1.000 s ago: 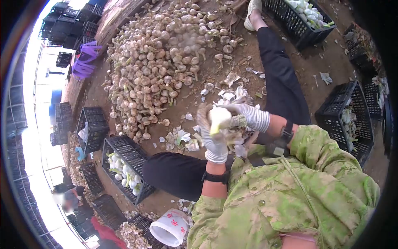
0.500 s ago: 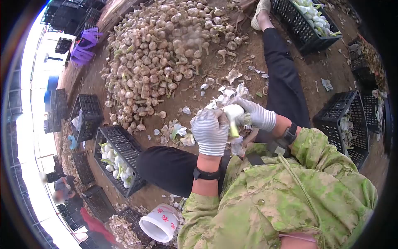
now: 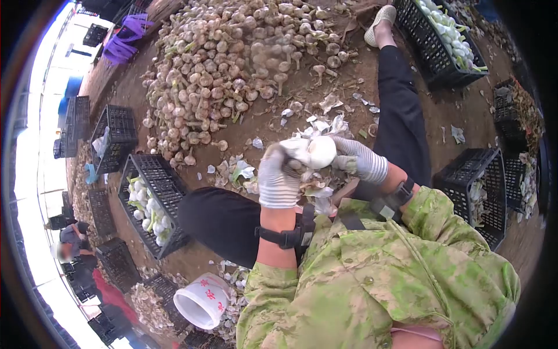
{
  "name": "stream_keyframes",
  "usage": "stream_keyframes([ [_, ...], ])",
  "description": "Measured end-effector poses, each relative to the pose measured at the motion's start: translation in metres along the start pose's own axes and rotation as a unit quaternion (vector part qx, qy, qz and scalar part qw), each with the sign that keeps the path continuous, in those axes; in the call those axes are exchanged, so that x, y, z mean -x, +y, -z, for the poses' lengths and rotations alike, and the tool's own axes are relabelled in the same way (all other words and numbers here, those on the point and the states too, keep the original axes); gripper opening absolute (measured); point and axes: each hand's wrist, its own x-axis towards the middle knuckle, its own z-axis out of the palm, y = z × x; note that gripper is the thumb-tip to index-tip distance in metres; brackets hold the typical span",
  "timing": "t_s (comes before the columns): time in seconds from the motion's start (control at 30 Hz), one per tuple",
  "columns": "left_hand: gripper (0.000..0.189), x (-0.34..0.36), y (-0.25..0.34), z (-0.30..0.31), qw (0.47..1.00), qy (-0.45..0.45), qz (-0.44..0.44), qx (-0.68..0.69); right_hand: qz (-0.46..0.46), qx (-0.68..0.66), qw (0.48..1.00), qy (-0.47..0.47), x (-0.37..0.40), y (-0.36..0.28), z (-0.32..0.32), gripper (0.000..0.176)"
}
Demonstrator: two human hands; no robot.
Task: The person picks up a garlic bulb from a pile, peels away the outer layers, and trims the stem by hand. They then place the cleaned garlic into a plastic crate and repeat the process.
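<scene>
A smooth white garlic bulb (image 3: 322, 152) is held up between my two striped gloved hands, above the ground between my legs. My right hand (image 3: 361, 160) is closed on the bulb from its right side. On the other side, my left hand (image 3: 279, 173) pinches pale garlic skin (image 3: 296, 150) that lies against the bulb; its fingertips are partly hidden. Loose white peelings (image 3: 318, 192) lie below the hands, with more just beyond them. Farther out spreads a big heap of unpeeled garlic (image 3: 215, 75) with stems.
Black crates of white garlic stand by my left knee (image 3: 157, 200) and beyond my right foot (image 3: 447, 41). Another black crate (image 3: 474, 195) holds peelings at right. A white bucket (image 3: 200, 299) is tipped over at lower left. Another person (image 3: 72, 241) sits far left.
My left hand has moved slightly left and turned, drawing skin off the bulb's side. The bulb has turned; its green stem, earlier pointing down, no longer shows. The view has shifted slightly.
</scene>
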Motion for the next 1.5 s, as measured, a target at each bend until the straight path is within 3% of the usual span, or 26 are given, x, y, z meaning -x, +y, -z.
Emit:
stream_keyframes([
  [0.07,0.012,0.004,0.018,-0.006,0.989,0.000,-0.020,0.147,-0.012,-0.102,0.995,-0.018,0.006,-0.005,0.002,0.054],
  [0.13,0.011,-0.002,0.044,0.007,0.959,-0.205,-0.096,0.169,-0.011,-0.204,0.979,0.004,0.011,-0.001,0.000,0.052],
  [0.17,0.011,-0.001,0.046,0.008,0.958,-0.206,-0.096,0.173,-0.035,-0.322,0.946,-0.028,0.012,-0.002,0.003,0.054],
  [0.2,0.012,0.004,0.051,0.002,0.973,-0.171,-0.152,-0.029,-0.058,-0.435,0.896,-0.062,0.011,-0.003,0.005,0.056],
  [0.27,0.029,0.011,0.046,-0.004,0.883,-0.049,-0.196,-0.424,-0.054,-0.458,0.887,-0.034,0.006,0.002,0.006,0.060],
  [0.33,0.039,0.019,0.026,-0.011,0.839,-0.064,-0.231,-0.489,-0.068,-0.494,0.865,-0.065,0.005,0.005,0.008,0.059],
  [0.47,0.022,0.011,-0.015,-0.027,0.621,-0.079,-0.490,-0.606,-0.057,-0.371,0.920,-0.113,0.008,0.013,0.008,0.055],
  [0.5,0.019,0.010,-0.017,-0.031,0.598,-0.093,-0.499,-0.620,-0.056,-0.138,0.988,-0.042,0.010,-0.005,0.002,0.054],
  [0.53,0.016,0.010,-0.017,-0.034,0.575,-0.108,-0.506,-0.634,-0.055,-0.138,0.988,-0.042,0.011,-0.005,0.005,0.054],
  [0.57,0.016,0.008,-0.017,-0.032,0.574,-0.110,-0.505,-0.635,-0.068,-0.173,0.980,-0.076,0.015,-0.003,0.009,0.053],
  [0.6,0.014,0.007,-0.017,-0.026,0.785,-0.079,-0.385,-0.478,-0.082,-0.208,0.968,-0.110,0.019,-0.001,0.011,0.052],
  [0.63,0.012,0.007,-0.012,-0.030,0.930,-0.040,-0.232,-0.281,0.063,-0.059,0.991,-0.098,0.018,-0.006,0.004,0.054],
  [0.67,0.013,0.011,0.003,-0.030,0.977,-0.022,-0.144,-0.158,0.061,-0.063,0.992,-0.094,0.022,-0.010,0.000,0.054],
  [0.73,0.013,-0.007,0.016,-0.012,0.939,0.036,-0.190,-0.284,-0.009,-0.154,0.988,-0.029,0.027,-0.020,-0.001,0.060],
  [0.87,0.019,0.006,0.007,-0.011,0.880,0.014,-0.201,-0.431,-0.010,-0.320,0.945,-0.066,0.019,0.004,0.012,0.064],
  [0.93,0.040,0.012,0.000,-0.020,0.711,-0.101,-0.397,-0.572,-0.006,-0.363,0.926,-0.099,0.017,-0.006,0.005,0.068],
  [1.0,0.049,0.023,-0.011,-0.037,0.711,-0.086,-0.393,-0.577,-0.060,-0.362,0.926,-0.092,0.016,0.006,0.013,0.071],
  [1.07,0.046,0.025,-0.018,-0.045,0.585,-0.082,-0.495,-0.637,-0.060,-0.364,0.928,-0.040,0.014,0.011,0.005,0.067],
  [1.13,0.041,0.020,-0.022,-0.051,0.556,-0.080,-0.520,-0.643,-0.059,-0.397,0.916,0.015,0.008,0.015,-0.004,0.062],
  [1.2,0.031,0.008,-0.025,-0.050,0.452,-0.096,-0.585,-0.667,-0.076,-0.391,0.916,0.039,0.015,0.015,-0.005,0.058],
  [1.27,0.019,-0.007,-0.018,-0.042,0.478,-0.117,-0.573,-0.656,-0.067,-0.484,0.858,-0.156,0.016,0.023,0.001,0.059],
  [1.3,0.015,-0.014,-0.014,-0.040,0.668,-0.032,-0.467,-0.579,-0.026,-0.419,0.905,-0.063,0.017,0.016,-0.008,0.061],
  [1.33,0.012,-0.018,-0.009,-0.037,0.816,0.054,-0.336,-0.467,-0.027,-0.418,0.906,-0.063,0.016,0.005,-0.013,0.061],
  [1.43,0.012,-0.036,0.005,0.003,0.746,0.081,-0.298,-0.589,-0.033,-0.415,0.907,-0.054,0.015,-0.019,-0.019,0.064],
  [1.47,0.012,-0.031,0.002,0.005,0.747,0.079,-0.297,-0.590,-0.032,-0.416,0.907,-0.052,0.015,-0.015,-0.017,0.064],
  [1.5,0.015,-0.015,0.002,-0.007,0.804,0.048,-0.264,-0.531,-0.035,-0.447,0.890,-0.088,0.013,-0.004,-0.012,0.063],
])
